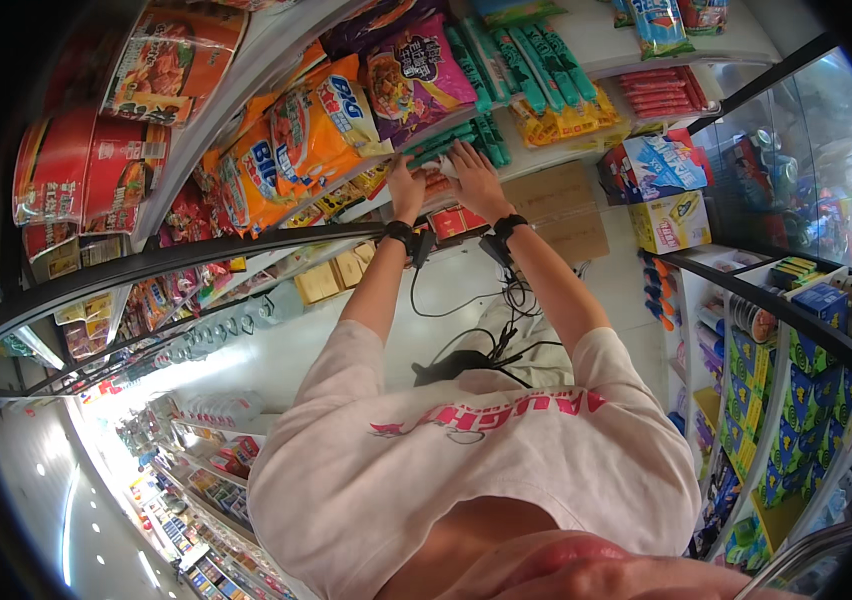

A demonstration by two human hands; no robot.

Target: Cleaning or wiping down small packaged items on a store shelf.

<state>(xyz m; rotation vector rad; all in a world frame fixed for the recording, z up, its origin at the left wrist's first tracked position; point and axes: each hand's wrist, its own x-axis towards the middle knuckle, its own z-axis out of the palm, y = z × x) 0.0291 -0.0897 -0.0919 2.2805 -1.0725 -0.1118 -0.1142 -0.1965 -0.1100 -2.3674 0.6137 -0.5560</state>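
Note:
Both arms reach out to a lower shelf of packaged snacks. My left hand (405,187) is at the shelf's front edge, its fingertips against long green snack packets (441,141); whether it grips one cannot be told. Beside it, my right hand (475,180) has a small white crumpled thing (447,166), perhaps a cloth or tissue, under its fingers and thumb. More green packets (492,139) lie just behind the right hand. Reddish packets (437,184) show between the two hands, and a red box (456,220) sits lower down. Each wrist wears a black strap with a cable.
Orange snack bags (321,127) and a purple bag (418,64) crowd the shelf at left. A cardboard box (561,214) is at right, near stacked cartons (670,221). Black cables (512,300) hang below my wrists. A black shelf rail (171,259) runs along the left.

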